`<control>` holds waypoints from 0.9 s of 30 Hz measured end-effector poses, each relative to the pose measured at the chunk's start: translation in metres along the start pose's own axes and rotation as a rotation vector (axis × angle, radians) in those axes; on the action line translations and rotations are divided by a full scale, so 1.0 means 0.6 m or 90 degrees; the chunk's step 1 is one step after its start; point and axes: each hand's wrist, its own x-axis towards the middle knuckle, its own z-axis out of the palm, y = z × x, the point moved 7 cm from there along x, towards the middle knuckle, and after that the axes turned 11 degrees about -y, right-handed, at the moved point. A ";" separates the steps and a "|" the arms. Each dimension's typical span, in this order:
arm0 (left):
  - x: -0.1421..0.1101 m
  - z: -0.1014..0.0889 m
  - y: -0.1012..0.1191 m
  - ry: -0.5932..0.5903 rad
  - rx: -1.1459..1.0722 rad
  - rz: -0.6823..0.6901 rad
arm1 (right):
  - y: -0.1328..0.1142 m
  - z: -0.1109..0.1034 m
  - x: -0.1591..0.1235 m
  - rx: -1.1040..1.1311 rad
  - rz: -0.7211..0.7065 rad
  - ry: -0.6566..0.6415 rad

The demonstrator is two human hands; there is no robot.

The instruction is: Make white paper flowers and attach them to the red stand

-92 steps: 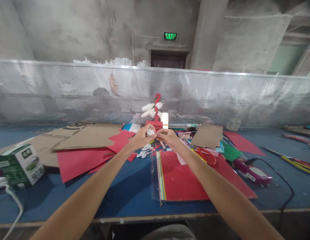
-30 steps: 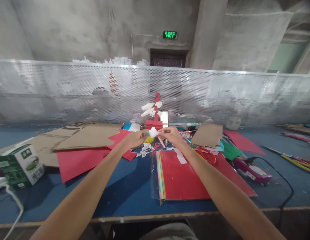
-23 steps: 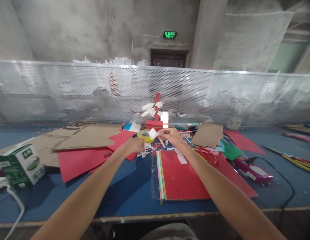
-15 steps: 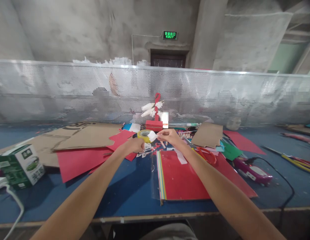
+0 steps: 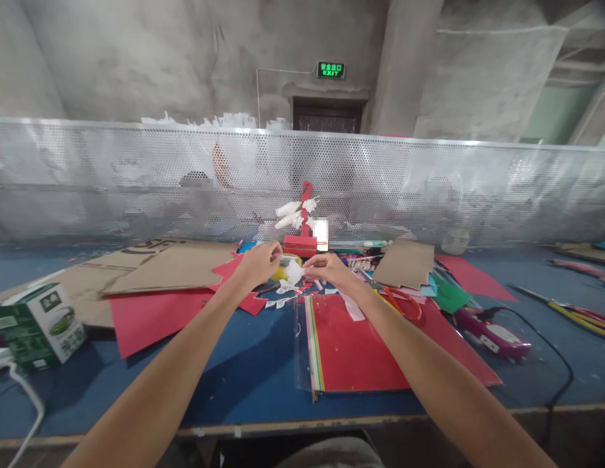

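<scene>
My right hand (image 5: pixel 326 268) pinches a small crumpled white paper piece (image 5: pixel 293 272) between thumb and fingertips. Close by on the left, my left hand (image 5: pixel 264 261) has its fingertips drawn together just above a yellow tape roll (image 5: pixel 279 272). Whatever those fingers hold, if anything, is too small to make out. Part of the roll is hidden behind the left hand and the white piece. Just beyond the hands stands a red paper stand (image 5: pixel 300 244) with a hooked upright and white flower-like shapes (image 5: pixel 289 214) on it. White leaf-like cutouts (image 5: pixel 282 297) lie below the hands.
A stack of red sheets (image 5: pixel 361 344) lies in front of my right forearm. Cardboard (image 5: pixel 170 266) and a green-and-white carton (image 5: pixel 43 325) are at left. Orange-handled scissors (image 5: pixel 404 305), a cardboard piece (image 5: pixel 407 263) and a purple device (image 5: pixel 495 335) with a cable lie right. A perforated metal screen (image 5: pixel 404 182) borders the back.
My left hand has risen from the near side of the tape roll to above it. The right hand has shifted slightly left, and the white piece has turned and moved a little nearer.
</scene>
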 end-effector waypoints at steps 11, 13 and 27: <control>-0.012 0.017 0.071 -0.065 -0.073 0.216 | 0.018 0.012 0.006 0.023 0.023 -0.057; -0.014 0.015 0.070 -0.065 -0.083 0.235 | 0.020 0.009 0.005 0.037 0.024 -0.056; -0.011 0.015 0.059 -0.089 -0.081 0.264 | 0.027 0.006 0.009 0.099 0.026 -0.072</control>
